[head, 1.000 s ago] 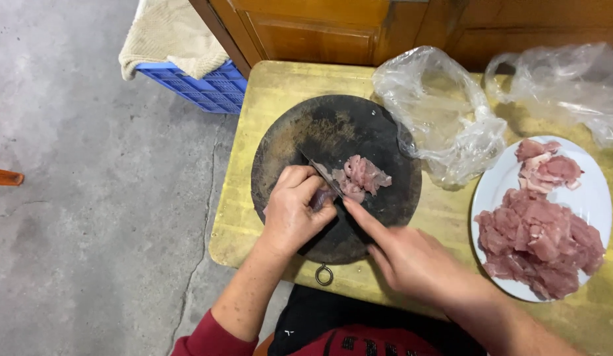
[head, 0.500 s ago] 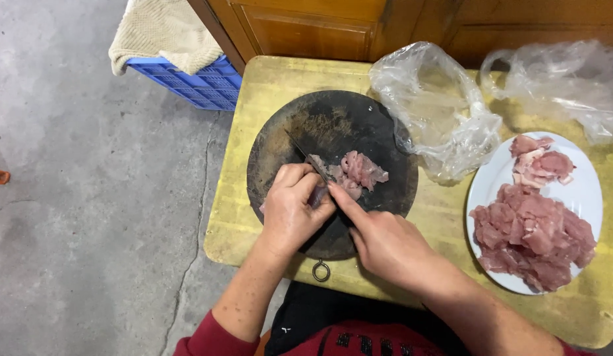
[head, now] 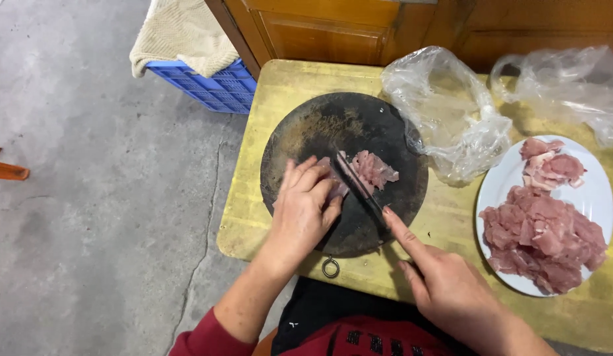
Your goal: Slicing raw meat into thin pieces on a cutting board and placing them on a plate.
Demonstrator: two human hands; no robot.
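Right now, head view: left hand (head: 301,209) curled, fingertips pressing raw meat (head: 367,170) mid dark round board (head: 344,173). Right hand (head: 445,287) grips knife (head: 359,188), forefinger along spine, blade across meat. Plate (head: 600,198) w/ cut meat at right.

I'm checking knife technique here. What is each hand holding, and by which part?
The right hand holds a knife by its handle, forefinger along the spine. The left hand grips nothing; its fingers press the raw meat onto the round board.
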